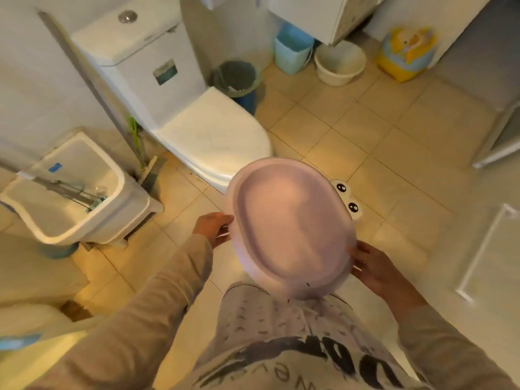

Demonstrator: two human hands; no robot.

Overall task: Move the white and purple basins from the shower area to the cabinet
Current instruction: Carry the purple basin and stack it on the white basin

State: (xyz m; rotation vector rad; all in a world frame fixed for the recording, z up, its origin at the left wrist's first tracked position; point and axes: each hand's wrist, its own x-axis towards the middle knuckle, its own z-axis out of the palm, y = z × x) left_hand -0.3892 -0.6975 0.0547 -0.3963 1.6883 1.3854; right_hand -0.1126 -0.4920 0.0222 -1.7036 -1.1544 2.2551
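1. The tiled floor [374, 142] fills most of the view, beige squares with darker grout lines.
2. The toilet [208, 130] stands at upper left with its lid down, and a low mop sink [70, 192] sits to the left of it.
3. The purple basin [289, 226] is held in the air in front of the person's body, above the floor and just beside the toilet's front edge. It is tilted so its oval inside faces the camera, and two cartoon eyes stick out at its right rim.
4. The white basin [340, 63] rests on the floor at the far wall, partly under the white cabinet [318, 15], between a light blue bin [292, 52] and a yellow child's potty [405, 52].
5. A dark wastebasket [236, 77] stands next to the toilet tank.
6. The left hand [213, 226] grips the purple basin's left rim, fingers curled around the edge.
7. The right hand [377, 268] clasps the lower right rim, thumb on the edge.
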